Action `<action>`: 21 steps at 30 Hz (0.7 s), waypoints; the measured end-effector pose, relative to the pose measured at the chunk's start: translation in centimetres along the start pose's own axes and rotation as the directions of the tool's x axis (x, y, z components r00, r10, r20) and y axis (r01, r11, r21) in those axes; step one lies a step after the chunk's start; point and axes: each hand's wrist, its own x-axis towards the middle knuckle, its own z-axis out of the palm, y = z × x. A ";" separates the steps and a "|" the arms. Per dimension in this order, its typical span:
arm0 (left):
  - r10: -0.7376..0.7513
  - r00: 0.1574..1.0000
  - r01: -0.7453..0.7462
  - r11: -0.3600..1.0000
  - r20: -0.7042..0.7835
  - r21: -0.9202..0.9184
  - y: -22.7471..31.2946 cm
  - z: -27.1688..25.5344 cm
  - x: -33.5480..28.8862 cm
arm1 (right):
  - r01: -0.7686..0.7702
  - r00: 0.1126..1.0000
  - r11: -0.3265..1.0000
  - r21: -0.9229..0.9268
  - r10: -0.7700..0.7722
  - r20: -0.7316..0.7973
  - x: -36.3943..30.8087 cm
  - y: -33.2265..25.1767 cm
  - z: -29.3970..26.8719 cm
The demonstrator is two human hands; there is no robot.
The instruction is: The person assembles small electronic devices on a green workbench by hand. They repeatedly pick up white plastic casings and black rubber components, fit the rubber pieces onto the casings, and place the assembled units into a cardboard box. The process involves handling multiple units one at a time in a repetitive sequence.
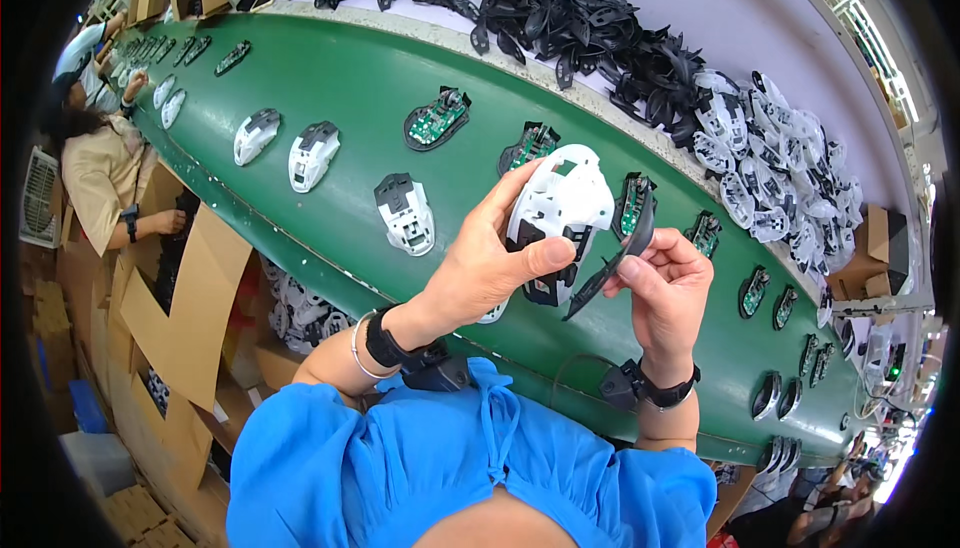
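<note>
My left hand [487, 260] is closed round a white computer mouse shell [566, 186], with dark parts at its near end, raised above the green belt. Between the thumb and fingers of my right hand [668, 283] is a thin, curved black plastic mouse cover [597, 289], tilted close to the shell's right side. Whether the two parts touch I cannot tell. Just beyond my hands, a mouse base with a green circuit board [634, 204] lies on the belt, and another such base [527, 145] is partly hidden behind the shell.
The green belt [340, 238] carries white shells [405, 215] on the left and several circuit-board bases [437, 120]. Along the far ledge are heaps of black covers [540, 13] and white shells [780, 163]. A co-worker [105, 168] sits at left beside cardboard boxes [190, 298].
</note>
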 end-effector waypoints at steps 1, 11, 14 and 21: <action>0.001 1.000 -0.001 1.000 -0.006 0.009 0.0 -0.1 -0.1 | 0.010 1.000 1.000 -0.015 -0.011 -0.008 0.0 0.1 0.1; 0.049 0.999 -0.043 0.975 -0.022 0.220 0.2 -0.6 -0.1 | 0.044 0.998 0.989 -0.139 -0.051 -0.047 -0.3 0.7 0.5; 0.040 0.999 -0.034 0.972 -0.022 0.234 0.2 -0.8 0.0 | 0.067 0.995 0.993 -0.094 -0.073 -0.065 -0.1 1.0 0.5; -0.011 1.000 0.014 0.974 -0.017 0.227 0.3 -0.8 0.1 | 0.047 0.997 0.999 -0.027 -0.048 -0.060 0.0 1.3 0.5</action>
